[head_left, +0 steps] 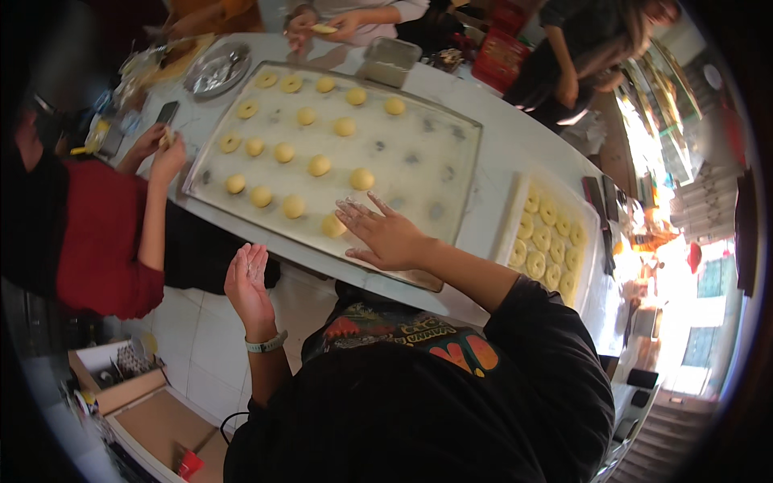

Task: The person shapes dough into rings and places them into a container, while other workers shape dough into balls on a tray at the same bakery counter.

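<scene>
My right hand [385,235] is open, its floury fingers spread over the front part of a large metal tray [419,233]. Right beside those fingers sits a pale yellow dough ball [332,225], partly covered; I cannot tell whether they touch it. In front of the tray's near edge I hold up my left hand [250,283], open, with flour on the palm and a band [266,343] around the wrist. Several more dough balls [319,166] stand in rows on the tray. Toward its far left lie dough rings [247,109]. Dark bare spots mark the tray's right part.
A second tray [515,233] at the right holds several dough rings [541,238]. At the back are a round metal dish [217,69] and a rectangular tin [389,61]. Co-workers' hands [165,154] handle dough at the left and far side. A cardboard box [165,423] is below left.
</scene>
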The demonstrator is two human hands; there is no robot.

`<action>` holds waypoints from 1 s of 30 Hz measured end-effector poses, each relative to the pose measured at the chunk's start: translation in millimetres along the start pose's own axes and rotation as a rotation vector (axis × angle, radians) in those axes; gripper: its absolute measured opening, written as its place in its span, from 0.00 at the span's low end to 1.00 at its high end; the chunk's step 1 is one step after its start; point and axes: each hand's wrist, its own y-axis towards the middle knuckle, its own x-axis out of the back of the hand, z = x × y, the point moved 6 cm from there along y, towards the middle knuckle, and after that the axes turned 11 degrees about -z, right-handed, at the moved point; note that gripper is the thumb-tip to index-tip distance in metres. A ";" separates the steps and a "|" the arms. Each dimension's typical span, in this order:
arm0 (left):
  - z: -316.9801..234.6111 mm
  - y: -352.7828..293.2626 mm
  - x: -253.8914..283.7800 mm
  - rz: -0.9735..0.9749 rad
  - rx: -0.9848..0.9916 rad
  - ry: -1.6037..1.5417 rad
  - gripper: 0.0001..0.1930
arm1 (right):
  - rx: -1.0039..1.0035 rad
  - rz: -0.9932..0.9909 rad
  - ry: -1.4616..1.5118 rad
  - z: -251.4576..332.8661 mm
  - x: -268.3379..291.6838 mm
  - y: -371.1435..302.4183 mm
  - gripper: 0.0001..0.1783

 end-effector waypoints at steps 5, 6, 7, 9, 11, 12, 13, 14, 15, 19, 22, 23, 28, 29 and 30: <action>0.5 15.9 45.7 -0.152 0.034 -0.048 0.17 | 0.131 0.036 0.040 12.4 -36.2 19.8 0.40; 0.5 16.5 48.9 -0.160 0.035 -0.051 0.17 | 0.140 0.050 0.045 11.2 -43.3 19.6 0.40; 0.9 16.9 50.0 -0.144 0.041 -0.048 0.16 | 0.143 0.056 0.046 9.4 -48.1 17.7 0.40; 0.3 17.4 52.2 -0.135 0.042 -0.049 0.16 | 0.143 0.092 0.018 10.7 -46.7 21.0 0.41; 0.8 18.1 52.2 -0.144 0.067 -0.061 0.15 | 0.154 0.092 0.014 17.4 -45.6 20.2 0.41; 0.5 18.8 52.0 -0.145 0.068 -0.065 0.15 | 0.160 0.090 0.009 19.1 -44.8 20.2 0.41; 0.1 19.4 51.2 -0.138 0.063 -0.064 0.15 | 0.161 0.092 0.005 18.3 -45.3 21.3 0.41; -0.6 19.3 51.7 -0.133 0.058 -0.059 0.15 | 0.153 0.088 0.003 17.8 -47.2 21.7 0.41; 0.0 19.5 52.8 -0.134 0.059 -0.058 0.15 | 0.143 0.085 0.001 17.3 -48.2 22.0 0.42; 3.6 19.8 53.6 -0.120 0.084 -0.065 0.14 | 0.096 0.050 0.051 11.3 -41.7 28.1 0.37; 4.3 20.1 53.4 -0.109 0.085 -0.059 0.14 | 0.051 -0.041 0.132 -1.0 -28.5 33.0 0.27; 5.3 20.1 53.6 -0.102 0.088 -0.052 0.15 | -0.035 -0.083 0.149 -10.5 -26.0 33.5 0.21; 7.1 18.4 51.4 -0.101 0.101 -0.050 0.15 | -0.084 -0.190 0.052 -9.2 -11.1 33.1 0.09; 6.7 17.7 50.3 -0.100 0.101 -0.049 0.15 | -0.079 -0.183 0.036 -8.2 -10.0 33.5 0.09; 6.3 16.8 49.3 -0.099 0.100 -0.049 0.15 | -0.075 -0.177 0.020 -7.4 -9.6 33.9 0.10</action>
